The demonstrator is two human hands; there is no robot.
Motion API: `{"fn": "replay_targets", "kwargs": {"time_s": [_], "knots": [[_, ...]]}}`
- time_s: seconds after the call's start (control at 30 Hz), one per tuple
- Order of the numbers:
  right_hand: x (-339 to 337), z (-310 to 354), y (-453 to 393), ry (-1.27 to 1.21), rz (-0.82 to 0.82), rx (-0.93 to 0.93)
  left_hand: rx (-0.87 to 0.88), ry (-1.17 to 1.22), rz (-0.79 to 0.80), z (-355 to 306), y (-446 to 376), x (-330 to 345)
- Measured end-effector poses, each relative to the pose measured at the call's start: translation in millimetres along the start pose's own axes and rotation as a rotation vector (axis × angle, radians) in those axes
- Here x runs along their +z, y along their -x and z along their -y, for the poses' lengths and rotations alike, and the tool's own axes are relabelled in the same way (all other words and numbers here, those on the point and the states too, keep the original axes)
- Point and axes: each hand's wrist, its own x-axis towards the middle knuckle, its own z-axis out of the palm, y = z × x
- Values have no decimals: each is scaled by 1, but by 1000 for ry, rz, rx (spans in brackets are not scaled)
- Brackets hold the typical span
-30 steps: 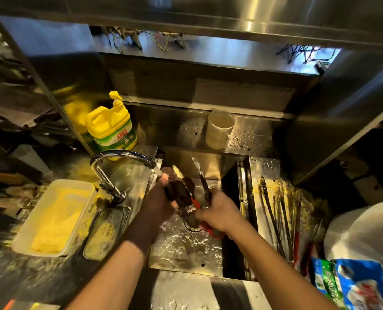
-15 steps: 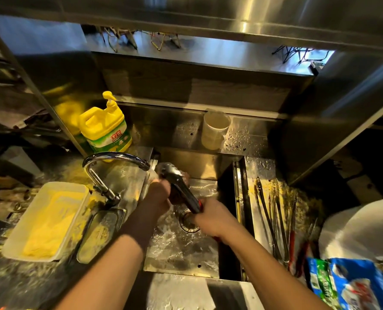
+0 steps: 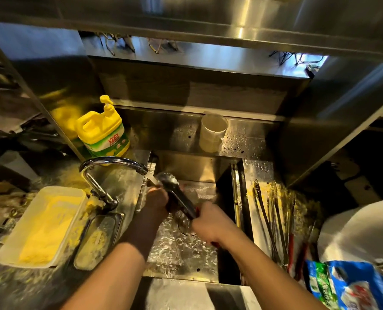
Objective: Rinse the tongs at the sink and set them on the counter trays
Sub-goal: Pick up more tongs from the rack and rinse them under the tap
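Over the steel sink (image 3: 181,260) I hold metal tongs (image 3: 179,195) with red handles, slanted up toward the faucet (image 3: 119,163). Water runs from the spout onto the tong heads. My right hand (image 3: 210,222) grips the handle end. My left hand (image 3: 155,198) is wrapped around the tongs near the heads, under the stream. The tong arms are pressed together. Several more tongs (image 3: 273,220) lie on the steel counter right of the sink, among yellow crumbs.
A yellow detergent jug (image 3: 103,130) stands behind the faucet. A white tub of yellow crumbs (image 3: 40,224) and a small steel pan (image 3: 96,240) sit on the left. A white cup (image 3: 212,133) stands behind the sink. A blue bag (image 3: 355,285) lies at the lower right.
The tongs were spread apart a second ago; now their arms are closed together. My left hand moved onto the heads under the water.
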Motion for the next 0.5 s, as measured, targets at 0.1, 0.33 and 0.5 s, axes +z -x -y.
{"fn": "replay_targets", "kwargs": {"time_s": [0.1,0.33,0.5], "knots": [[0,8,-5,24,-83,-28,-38,-125,-28,3,2,4],[0,7,-3,43,-111,-64,-31,-4,29,3,-1,-2],[6,4,0,82,-83,-37,81,67,50,3,-11,-9]]}}
